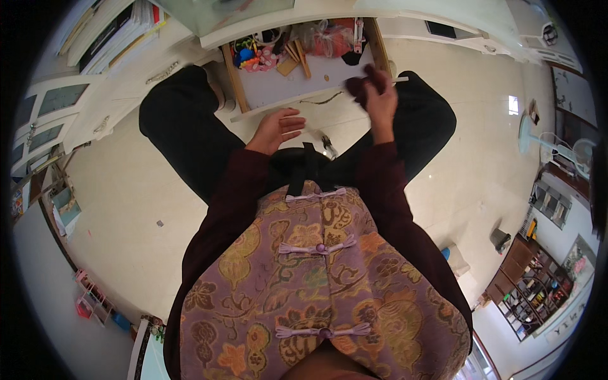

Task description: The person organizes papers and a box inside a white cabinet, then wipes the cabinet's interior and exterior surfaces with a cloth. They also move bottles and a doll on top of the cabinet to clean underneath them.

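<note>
My right hand (382,105) grips a dark red cloth item (363,88), blurred, over the right front corner of a pulled-out drawer (270,108). My left hand (280,129) hangs just before the drawer's front edge, fingers apart and holding nothing. Inside the drawer lie wooden pieces (300,59), a pink cloth with light spots (266,61), a blue item (246,55) and a clear plastic bag with something red in it (327,39). A small brownish oval thing (326,77) rests on the drawer's bottom.
My black-trousered knees flank the drawer. White cabinets (137,80) and shelved books (111,35) stand at the left. A small dark object (327,145) is on the tiled floor between my legs. A pale blue fan (525,134) stands at the far right.
</note>
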Available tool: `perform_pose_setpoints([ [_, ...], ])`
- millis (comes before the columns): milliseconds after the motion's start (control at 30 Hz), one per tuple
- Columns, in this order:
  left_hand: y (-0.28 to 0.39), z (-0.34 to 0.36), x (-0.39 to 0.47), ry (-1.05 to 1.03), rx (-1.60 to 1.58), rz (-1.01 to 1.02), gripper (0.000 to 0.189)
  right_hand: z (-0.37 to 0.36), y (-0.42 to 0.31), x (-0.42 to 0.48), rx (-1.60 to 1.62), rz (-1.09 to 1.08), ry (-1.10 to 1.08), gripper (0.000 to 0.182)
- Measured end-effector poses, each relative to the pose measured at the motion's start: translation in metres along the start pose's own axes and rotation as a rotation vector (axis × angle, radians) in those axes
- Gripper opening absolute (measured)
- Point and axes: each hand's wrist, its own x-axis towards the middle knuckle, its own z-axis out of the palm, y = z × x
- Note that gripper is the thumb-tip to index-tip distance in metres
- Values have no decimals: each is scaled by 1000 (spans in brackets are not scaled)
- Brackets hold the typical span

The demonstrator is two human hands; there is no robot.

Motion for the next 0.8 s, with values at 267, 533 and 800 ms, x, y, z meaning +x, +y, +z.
perform_pose_setpoints([
  [267, 2, -3, 19, 231, -463, 68, 83, 7, 82, 0, -891, -323, 21, 56],
  [533, 5, 1, 13, 177, -499, 150, 78, 121, 49, -94, -924, -583, -471, 59],
  [800, 7, -13, 20, 132, -446, 155, 94, 101, 55, -63, -893, -558, -302, 59],
])
